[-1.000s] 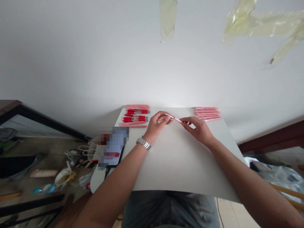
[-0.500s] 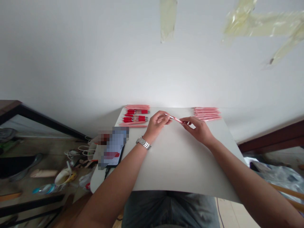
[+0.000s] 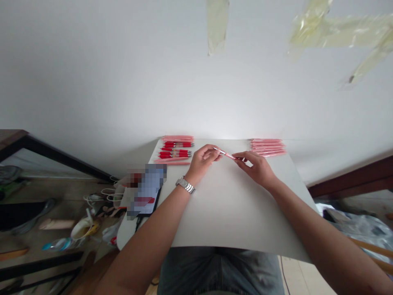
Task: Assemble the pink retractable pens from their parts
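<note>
A slim red-and-white pen (image 3: 226, 154) is held slantwise above the far part of the white table (image 3: 233, 205). My left hand (image 3: 202, 161) pinches its left end, where a pale, shiny tip sticks out past the thumb. At the lower right end, the fingers of my right hand (image 3: 257, 167) are closed on the pen. Left of my left hand lie several red pens (image 3: 175, 154) with silvery ends. Slim pink sticks (image 3: 178, 138) lie behind them, and more pink ones (image 3: 172, 161) in front. Beyond my right hand is a row of similar pink sticks (image 3: 267, 146).
A phone (image 3: 149, 192), partly pixelated, lies at the table's left edge with a cable. The white wall (image 3: 153, 73) rises right behind the table. Cables, a cup (image 3: 81, 229) and a bottle (image 3: 58, 244) clutter the floor at left; plastic bags (image 3: 365, 229) are at right.
Almost nothing differs. Both hands stay in place on the pen, which has shifted only very slightly. The pens and pink sticks on the table lie as before.
</note>
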Motion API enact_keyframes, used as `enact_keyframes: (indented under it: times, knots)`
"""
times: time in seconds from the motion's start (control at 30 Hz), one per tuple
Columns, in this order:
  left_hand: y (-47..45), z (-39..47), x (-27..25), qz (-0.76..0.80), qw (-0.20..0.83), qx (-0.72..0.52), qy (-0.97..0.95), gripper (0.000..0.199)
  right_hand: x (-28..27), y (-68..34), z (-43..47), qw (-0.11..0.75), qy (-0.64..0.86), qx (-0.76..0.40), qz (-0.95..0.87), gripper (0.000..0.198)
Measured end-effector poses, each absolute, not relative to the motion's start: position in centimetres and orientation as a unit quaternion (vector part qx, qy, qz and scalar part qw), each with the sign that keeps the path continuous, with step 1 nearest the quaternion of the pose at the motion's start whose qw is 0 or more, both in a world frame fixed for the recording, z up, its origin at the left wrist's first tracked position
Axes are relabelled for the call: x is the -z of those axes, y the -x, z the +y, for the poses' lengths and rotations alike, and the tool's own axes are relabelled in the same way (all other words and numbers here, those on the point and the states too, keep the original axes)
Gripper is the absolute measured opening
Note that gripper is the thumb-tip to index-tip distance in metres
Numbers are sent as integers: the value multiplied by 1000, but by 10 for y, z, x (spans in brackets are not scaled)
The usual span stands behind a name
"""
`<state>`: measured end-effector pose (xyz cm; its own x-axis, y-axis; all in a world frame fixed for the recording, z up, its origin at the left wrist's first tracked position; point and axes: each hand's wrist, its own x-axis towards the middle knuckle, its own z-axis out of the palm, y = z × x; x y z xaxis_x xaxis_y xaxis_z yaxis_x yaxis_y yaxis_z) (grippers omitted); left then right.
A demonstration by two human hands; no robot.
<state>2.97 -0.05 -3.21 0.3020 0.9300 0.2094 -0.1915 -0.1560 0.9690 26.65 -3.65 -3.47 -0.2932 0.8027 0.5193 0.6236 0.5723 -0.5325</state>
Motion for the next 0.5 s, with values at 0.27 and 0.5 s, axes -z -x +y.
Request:
enact_keyframes:
  times: [0.27, 0.5]
  knots:
    - [-29, -1, 33, 322, 561, -496, -579, 35, 34, -266, -36, 391, 450, -114, -795, 21]
    - [-29, 1, 34, 326, 551, -501, -582, 36, 35, -265, -36, 396, 449, -117, -792, 22]
